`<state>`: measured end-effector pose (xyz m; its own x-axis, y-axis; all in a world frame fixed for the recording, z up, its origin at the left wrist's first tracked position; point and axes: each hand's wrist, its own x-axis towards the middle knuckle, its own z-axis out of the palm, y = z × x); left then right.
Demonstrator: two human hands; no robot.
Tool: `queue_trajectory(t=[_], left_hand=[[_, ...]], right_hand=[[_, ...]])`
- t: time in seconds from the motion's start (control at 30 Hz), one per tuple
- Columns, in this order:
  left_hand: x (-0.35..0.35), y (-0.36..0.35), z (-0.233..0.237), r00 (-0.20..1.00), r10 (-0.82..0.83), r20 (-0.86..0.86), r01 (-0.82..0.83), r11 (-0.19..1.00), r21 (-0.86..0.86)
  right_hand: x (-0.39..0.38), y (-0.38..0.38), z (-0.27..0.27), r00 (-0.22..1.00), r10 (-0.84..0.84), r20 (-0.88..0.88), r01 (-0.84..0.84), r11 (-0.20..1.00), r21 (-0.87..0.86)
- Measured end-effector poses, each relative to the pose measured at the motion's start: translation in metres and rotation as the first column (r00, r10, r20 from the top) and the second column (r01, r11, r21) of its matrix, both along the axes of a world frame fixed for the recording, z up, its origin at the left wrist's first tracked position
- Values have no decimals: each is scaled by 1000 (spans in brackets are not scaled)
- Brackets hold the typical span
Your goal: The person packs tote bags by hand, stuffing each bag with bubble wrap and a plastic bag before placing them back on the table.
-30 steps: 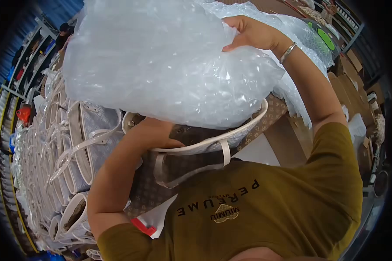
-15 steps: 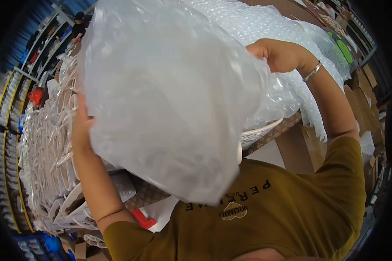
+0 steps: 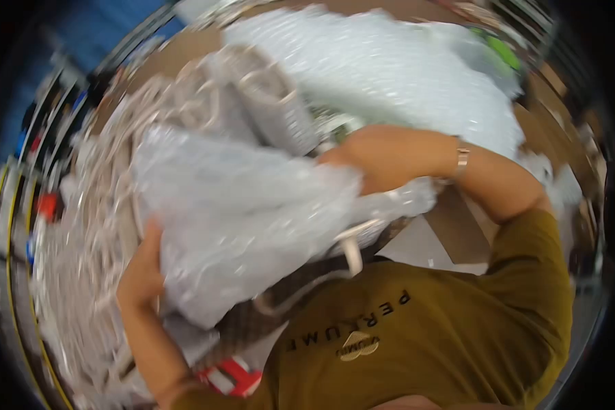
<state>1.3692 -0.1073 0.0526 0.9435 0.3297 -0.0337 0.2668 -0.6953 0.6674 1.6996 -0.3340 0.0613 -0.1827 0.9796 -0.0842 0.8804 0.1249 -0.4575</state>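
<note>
A crinkled sheet or bag of bubble wrap [image 3: 246, 212] spans the space between my two hands, low over the table. My left hand [image 3: 143, 263] grips its left edge. At the upper right edge, my right hand [image 3: 362, 154] holds the wrap, its fingertips hidden by plastic and blur. Beneath the wrap's lower right side, a whitish strap or handle [image 3: 350, 249] sticks out near my shirt. Just behind the wrap stands a pale woven bag or basket [image 3: 273, 99] with a light rim.
Many similar pale items [image 3: 89, 253] are stacked along the left. A large pile of bubble wrap [image 3: 396, 75] lies at the back. Brown cardboard [image 3: 458, 229] is at the right, a red object [image 3: 232, 376] at the lower front, and shelving [image 3: 55, 130] at the far left.
The plastic wrap has come down from in front of the view and now looks flatter. My right hand has moved left and lower, my left hand lower. The pale woven items behind have come into view.
</note>
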Motion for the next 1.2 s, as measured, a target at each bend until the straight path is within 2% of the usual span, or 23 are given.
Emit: queue_trajectory(t=[0.07,0.1,0.13,0.17,0.2,0.23,0.27,0.37,0.4,0.43,0.47,0.53,0.6,0.67,0.7,0.77,0.8,0.9,0.93,1.03,1.1,1.17,1.2], left_hand=[[11,-28,3,934,166,317,-152,986,-69],[21,-31,-1,963,185,197,-177,982,-57],[28,-30,-7,973,218,77,-217,976,-30],[29,-18,-25,981,170,98,-168,985,-32],[29,1,-49,999,-36,-27,42,965,257],[33,13,-60,963,-183,-200,261,827,499],[40,12,-50,960,-196,-202,274,817,508],[49,8,-3,869,-259,-423,298,954,28],[43,5,7,870,-264,-417,309,950,42],[34,2,14,982,-98,-159,134,963,235],[28,-3,21,991,33,131,-78,932,355],[42,-41,41,994,-38,99,-3,921,389],[72,-76,56,979,-199,40,156,866,475],[93,-83,51,953,-302,-34,280,828,486],[94,-84,47,947,-314,-75,308,811,497],[88,-79,39,945,-313,-92,315,797,515],[87,-71,32,953,-265,-143,301,819,489],[85,-54,27,951,-169,-260,274,853,444],[80,-51,27,952,-206,-225,289,845,449],[73,-45,21,953,-250,-173,302,846,440],[78,-36,13,947,-313,-66,310,848,429],[79,-24,-6,951,-276,-141,308,894,325],[80,-25,-9,953,-236,-190,282,920,272]], right_hand=[[2,-2,-7,999,11,30,-13,998,62],[5,0,-12,997,55,44,-60,991,119],[0,0,-4,995,20,101,-24,999,36],[-7,3,2,989,9,145,-3,999,-41],[-11,5,1,988,-28,153,33,999,-33],[-14,10,-3,987,-8,163,19,998,-67],[-17,14,-8,985,19,169,-2,995,-100],[-19,19,-16,983,33,183,-14,994,-105],[-16,21,-16,981,43,189,-23,994,-109],[-11,24,-18,980,24,196,-5,995,-97],[-8,26,-24,981,50,190,-40,998,-55],[-11,29,-39,983,107,152,-108,994,3],[-15,34,-39,977,101,187,-83,991,-100],[-17,26,-29,977,108,184,-90,991,-103],[-17,30,-35,984,58,171,-42,994,-97],[-19,41,-37,939,110,325,-67,988,-140],[-15,36,-36,937,101,336,-56,989,-140],[-6,2,-16,997,59,-44,-60,998,-26],[-5,-6,-14,997,60,-50,-61,998,-26],[-6,-24,-12,994,-3,109,-5,997,73],[-7,-21,-11,980,82,179,-79,997,-21],[-12,-22,-18,981,26,192,-16,999,-51],[-15,-17,-18,988,21,150,12,976,-218]])
